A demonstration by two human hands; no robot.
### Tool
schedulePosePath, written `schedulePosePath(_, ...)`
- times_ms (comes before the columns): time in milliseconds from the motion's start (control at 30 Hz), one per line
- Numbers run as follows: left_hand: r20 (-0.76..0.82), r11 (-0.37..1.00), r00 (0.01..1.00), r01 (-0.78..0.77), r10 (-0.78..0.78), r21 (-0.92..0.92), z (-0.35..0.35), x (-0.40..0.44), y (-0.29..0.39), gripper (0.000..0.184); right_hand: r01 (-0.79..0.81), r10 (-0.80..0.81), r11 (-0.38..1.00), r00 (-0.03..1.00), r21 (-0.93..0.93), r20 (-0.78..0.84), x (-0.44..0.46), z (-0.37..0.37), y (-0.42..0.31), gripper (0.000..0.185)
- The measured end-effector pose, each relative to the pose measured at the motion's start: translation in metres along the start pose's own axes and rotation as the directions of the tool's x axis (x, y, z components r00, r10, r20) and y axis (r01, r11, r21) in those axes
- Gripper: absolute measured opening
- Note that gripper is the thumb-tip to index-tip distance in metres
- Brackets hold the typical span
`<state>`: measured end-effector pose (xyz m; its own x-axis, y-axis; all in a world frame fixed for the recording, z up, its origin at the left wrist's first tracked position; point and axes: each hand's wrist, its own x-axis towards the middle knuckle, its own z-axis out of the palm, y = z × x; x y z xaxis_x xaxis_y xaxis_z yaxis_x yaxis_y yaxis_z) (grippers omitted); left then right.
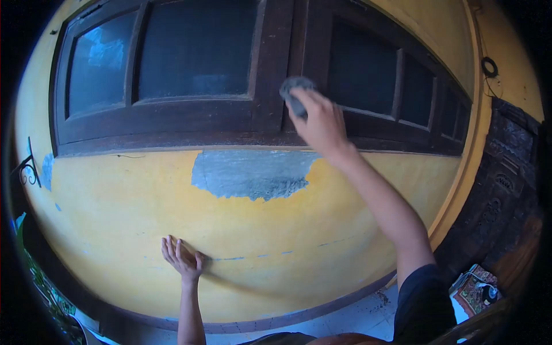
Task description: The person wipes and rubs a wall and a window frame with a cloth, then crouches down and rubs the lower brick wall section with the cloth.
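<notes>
My right hand (321, 119) is raised against the dark wooden window frame (270, 75), its fingers closed round a grey wadded cloth (298, 92). Blur hides the cloth's exact make, and it appears to touch the upright between the two window sections. Lower down, my left hand (183, 259) lies against the yellow wall (126, 207) with its fingers apart and nothing in it. Between the hands, just under the sill, a ragged grey patch (253, 172) shows where the yellow paint is gone.
Dark glass panes (195, 52) fill the window. A black scroll bracket (29, 167) juts from the wall at left, above a leafy plant (49, 293). Dark carved wood (500, 184) stands at right, near a patterned item (474, 290). Pale floor tiles (371, 310) run below.
</notes>
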<state>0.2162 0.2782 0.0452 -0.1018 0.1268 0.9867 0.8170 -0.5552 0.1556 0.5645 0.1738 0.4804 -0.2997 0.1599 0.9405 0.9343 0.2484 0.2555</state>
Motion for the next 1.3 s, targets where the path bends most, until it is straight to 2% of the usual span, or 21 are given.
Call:
schedulePosePath(100,0.022,1.0,1.0,0.014,-0.014,-0.011,-0.004,0.004,0.004,0.07,0.033,-0.025,0.996,0.996,0.083,-0.088,-0.012,0.003,-0.006,0.034)
schedulePosePath(133,0.028,1.0,0.999,0.024,-0.023,-0.014,-0.003,0.004,0.006,0.07,0.08,-0.057,0.99,0.98,0.117,-0.193,0.004,0.003,-0.003,0.034)
schedulePosePath(233,0.069,0.998,0.996,0.055,-0.055,-0.01,-0.009,0.008,0.018,0.072,0.047,-0.028,0.996,0.967,0.069,-0.252,0.05,0.007,-0.003,0.034)
schedulePosePath(333,0.155,0.998,0.986,0.052,-0.056,0.027,-0.025,0.015,0.027,0.074,0.056,-0.045,0.997,0.979,0.046,-0.199,0.055,0.025,-0.001,0.038)
schedulePosePath(467,0.249,0.996,0.968,0.054,-0.033,-0.078,-0.053,0.002,0.029,0.08,0.082,-0.094,0.984,0.993,0.16,0.069,-0.016,0.029,-0.027,0.047)
schedulePosePath(567,0.339,0.996,0.94,0.07,-0.048,-0.053,-0.082,-0.023,0.024,0.081,0.005,-0.046,0.99,0.959,0.144,0.281,-0.071,0.004,-0.046,0.046)
schedulePosePath(600,0.365,0.995,0.929,0.083,-0.059,-0.051,-0.094,-0.025,0.026,0.081,-0.044,-0.006,0.976,0.973,0.211,0.231,-0.087,-0.004,-0.049,0.039)
schedulePosePath(700,0.43,0.993,0.897,0.119,-0.101,-0.015,-0.129,-0.034,0.029,0.074,-0.322,0.302,0.903,0.947,0.284,0.112,-0.147,-0.034,-0.062,0.031)
schedulePosePath(733,0.454,0.991,0.884,0.133,-0.113,-0.012,-0.14,-0.038,0.03,0.074,-0.414,0.386,0.849,0.91,0.327,0.15,-0.173,-0.044,-0.067,0.031)
schedulePosePath(800,0.511,0.988,0.85,0.153,-0.129,-0.005,-0.162,-0.044,0.029,0.073,-0.596,0.55,0.704,0.801,0.386,0.235,-0.243,-0.064,-0.082,0.033)
schedulePosePath(867,0.571,0.987,0.81,0.16,-0.132,0.002,-0.184,-0.047,0.033,0.067,-0.688,0.65,0.668,0.725,0.283,0.228,-0.327,-0.082,-0.104,0.038)
schedulePosePath(933,0.628,0.992,0.771,0.13,-0.105,0.006,-0.197,-0.05,0.031,0.064,-0.864,0.793,0.465,0.504,0.195,0.343,-0.434,-0.11,-0.138,0.041)
schedulePosePath(1000,0.69,0.996,0.72,0.089,-0.074,0.013,-0.213,-0.057,0.026,0.061,-0.974,0.863,0.214,0.223,0.072,0.454,-0.541,-0.157,-0.194,0.045)
schedulePosePath(1033,0.712,0.997,0.699,0.082,-0.067,0.013,-0.22,-0.059,0.025,0.06,-0.998,0.883,0.024,-0.006,-0.058,0.469,-0.582,-0.189,-0.233,0.05)
schedulePosePath(1067,0.727,0.997,0.684,0.073,-0.059,0.013,-0.224,-0.059,0.025,0.059,-0.981,0.943,0.007,-0.058,-0.193,0.328,-0.651,-0.215,-0.277,0.053)
schedulePosePath(1100,0.741,0.998,0.67,0.063,-0.051,0.011,-0.228,-0.056,0.025,0.057,-0.964,0.949,-0.062,-0.137,-0.26,0.282,-0.688,-0.25,-0.322,0.054)
schedulePosePath(1133,0.766,0.998,0.641,0.057,-0.05,0.018,-0.232,-0.052,0.027,0.057,-0.945,0.889,-0.247,-0.31,-0.217,0.338,-0.692,-0.291,-0.362,0.051)
schedulePosePath(1167,0.77,0.998,0.636,0.052,-0.05,0.021,-0.235,-0.048,0.028,0.056,-0.891,0.854,-0.371,-0.438,-0.261,0.281,-0.724,-0.323,-0.403,0.041)
schedulePosePath(1200,0.774,0.999,0.631,0.047,-0.047,0.022,-0.237,-0.044,0.029,0.055,-0.715,0.672,-0.696,-0.682,-0.069,0.288,-0.724,-0.347,-0.435,0.033)
schedulePosePath(1233,0.78,0.999,0.625,0.043,-0.043,0.02,-0.238,-0.042,0.027,0.054,-0.783,0.739,-0.607,-0.618,-0.133,0.268,-0.764,-0.372,-0.471,0.03)
schedulePosePath(1300,0.778,0.997,0.627,0.072,-0.038,-0.009,-0.231,-0.046,0.021,0.055,-0.782,0.728,-0.613,-0.615,-0.114,0.301,-0.766,-0.389,-0.484,0.031)
